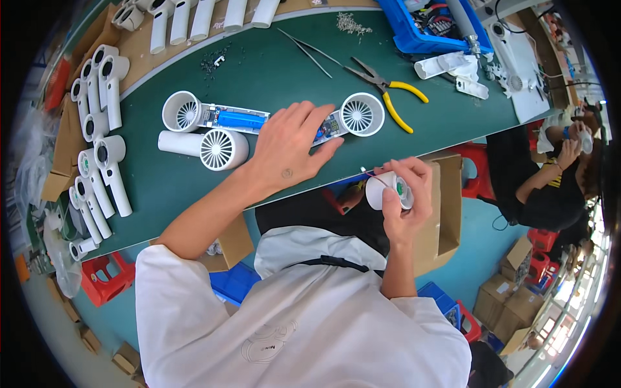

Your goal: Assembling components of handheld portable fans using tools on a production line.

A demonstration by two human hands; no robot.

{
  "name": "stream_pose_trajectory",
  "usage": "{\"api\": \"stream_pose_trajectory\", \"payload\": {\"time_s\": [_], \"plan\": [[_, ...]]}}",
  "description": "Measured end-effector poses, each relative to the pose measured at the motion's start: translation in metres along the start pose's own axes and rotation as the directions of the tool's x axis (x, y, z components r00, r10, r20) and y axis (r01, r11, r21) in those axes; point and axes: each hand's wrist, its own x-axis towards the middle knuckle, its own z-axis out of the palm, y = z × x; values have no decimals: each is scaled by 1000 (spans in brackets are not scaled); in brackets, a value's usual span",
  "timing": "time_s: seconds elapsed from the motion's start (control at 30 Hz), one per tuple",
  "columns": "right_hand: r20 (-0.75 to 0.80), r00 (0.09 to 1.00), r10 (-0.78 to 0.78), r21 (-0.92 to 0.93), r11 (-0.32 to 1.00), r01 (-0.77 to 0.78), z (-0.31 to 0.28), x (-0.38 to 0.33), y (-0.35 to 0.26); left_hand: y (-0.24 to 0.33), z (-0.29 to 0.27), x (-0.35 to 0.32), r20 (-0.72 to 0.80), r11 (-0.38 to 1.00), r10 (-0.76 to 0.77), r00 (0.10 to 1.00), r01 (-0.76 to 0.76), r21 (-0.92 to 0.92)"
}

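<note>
My left hand (291, 142) reaches over an open white handheld fan housing (363, 115), thumb on the near side of its handle and fingers on the far side. Its circuit board shows past my fingertips. Another open housing (181, 111), with a blue battery cell (240, 119) and a board, lies left of the hand. In front of that is a white fan (223, 149) with a round grille. Beyond the table's near edge, my right hand (411, 194) holds a white fan motor unit (381, 191) with a green centre and thin wires ending in a small plug.
Yellow-handled pliers (388, 87) and tweezers (310, 52) lie beyond my hands. Small screws (352, 24) are heaped farther back. A blue bin (414, 39) stands at the back right, beside white shells (453, 68). Fan bodies (103, 168) line the left side. Another person (543, 168) works at right.
</note>
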Motion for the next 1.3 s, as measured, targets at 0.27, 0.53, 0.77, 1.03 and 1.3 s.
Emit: {"api": "stream_pose_trajectory", "payload": {"time_s": [0.27, 0.53, 0.77, 1.03, 1.3], "plan": [[-81, 995, -57, -78, 996, 51, -10, 35, -13, -6, -6, 0, 96, 994, 101, 990, -98, -38], [83, 982, -169, -209, 961, 183, -26, 39, -17, -12, -10, -1, 231, 945, 324, 917, -325, -35], [-7, 991, -130, -99, 987, 129, -10, 14, -35, 3, -8, -1, -194, 846, 437, 878, -474, -242], [-52, 993, -103, 7, 995, 104, 16, -11, -38, 18, 0, -24, -94, 650, 150, 984, -170, -741], [-90, 996, -11, -7, 1000, 10, 12, -35, -43, 24, 10, -28, -26, 748, 473, 881, -417, -517]]}}
